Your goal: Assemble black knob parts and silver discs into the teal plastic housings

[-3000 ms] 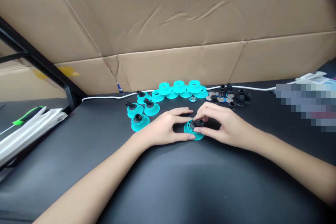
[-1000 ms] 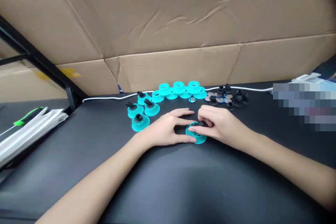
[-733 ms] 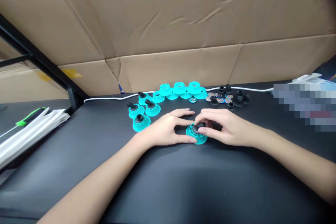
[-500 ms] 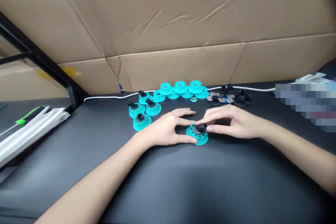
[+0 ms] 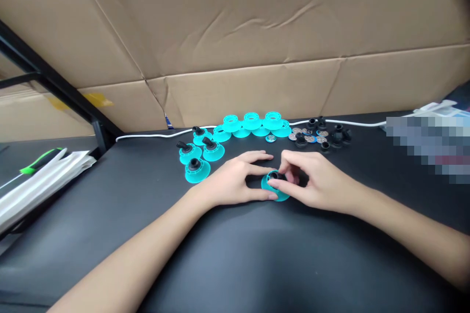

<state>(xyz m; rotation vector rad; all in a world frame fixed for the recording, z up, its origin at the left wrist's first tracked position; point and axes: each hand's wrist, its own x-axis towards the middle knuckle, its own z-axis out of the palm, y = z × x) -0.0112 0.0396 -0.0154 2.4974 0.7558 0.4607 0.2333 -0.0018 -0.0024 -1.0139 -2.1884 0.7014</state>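
Observation:
A turquoise flared plastic ring (image 5: 282, 196) stands on the black tabletop in front of me. My left hand (image 5: 235, 178) grips it from the left, with the thumb at its near side and the index finger at its far side. The black nozzle-like fitting (image 5: 273, 176) sits in the middle of this ring. My right hand (image 5: 312, 178) pinches the fitting from the right, thumb on the near side and curled fingers behind. The right fingers cover part of the fitting and the ring's right side.
Several turquoise rings with black fittings (image 5: 197, 170) stand left of my left hand. Bare turquoise rings (image 5: 251, 122) are stacked at the back. Round printed discs (image 5: 310, 139) and loose black fittings (image 5: 338, 134) lie at the back right. A white cable (image 5: 157, 136) runs along the cardboard (image 5: 242, 85). A green-black screwdriver (image 5: 42, 162) lies far left.
My right hand has turned and moved its thumb leftward over the ring, with its fingers curling behind the fitting. My left hand keeps its hold, and the ring has stayed in place.

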